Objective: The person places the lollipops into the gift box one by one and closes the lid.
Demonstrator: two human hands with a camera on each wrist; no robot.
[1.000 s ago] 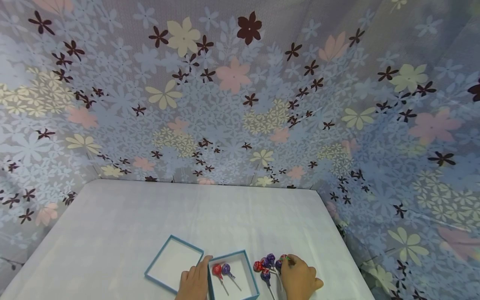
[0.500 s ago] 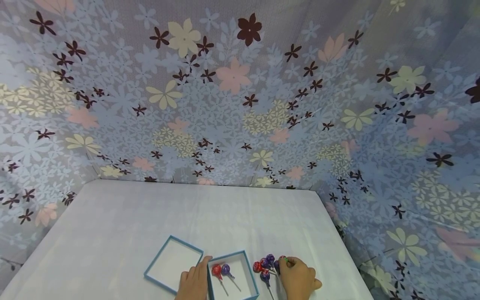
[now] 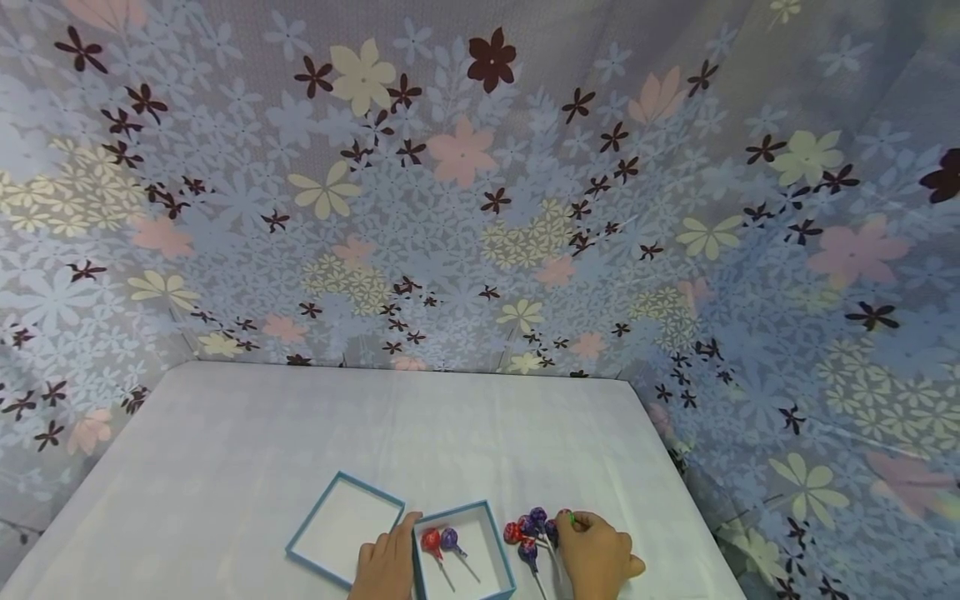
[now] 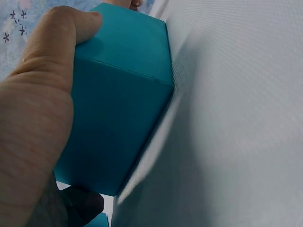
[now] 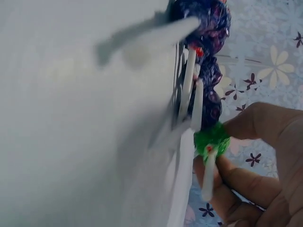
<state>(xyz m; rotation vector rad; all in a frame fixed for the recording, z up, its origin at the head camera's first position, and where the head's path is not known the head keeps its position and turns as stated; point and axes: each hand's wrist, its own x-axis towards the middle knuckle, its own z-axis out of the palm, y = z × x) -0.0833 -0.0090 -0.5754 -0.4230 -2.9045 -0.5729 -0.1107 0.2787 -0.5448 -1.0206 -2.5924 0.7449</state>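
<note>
My left hand (image 3: 386,562) holds the near left side of a square teal box (image 3: 501,546) with a white inside. In the left wrist view its thumb lies over one face of the box (image 4: 118,123) and a finger reaches round the opposite side. Inside the box lie a red lollipop (image 3: 431,542) and a purple lollipop (image 3: 450,540), sticks towards me. To the right, my right hand (image 3: 598,554) pinches a green-wrapped lollipop (image 5: 211,138) between thumb and fingers, its white stick pointing down in the right wrist view. Purple lollipops (image 5: 208,23) lie close beside it.
Left of the box lies a teal-edged lid (image 3: 345,527), white side up. Between box and right hand is a cluster of several red and purple lollipops (image 3: 528,550). A white cloth covers the table (image 3: 420,433); a flowered curtain (image 3: 420,208) hangs behind and at the sides.
</note>
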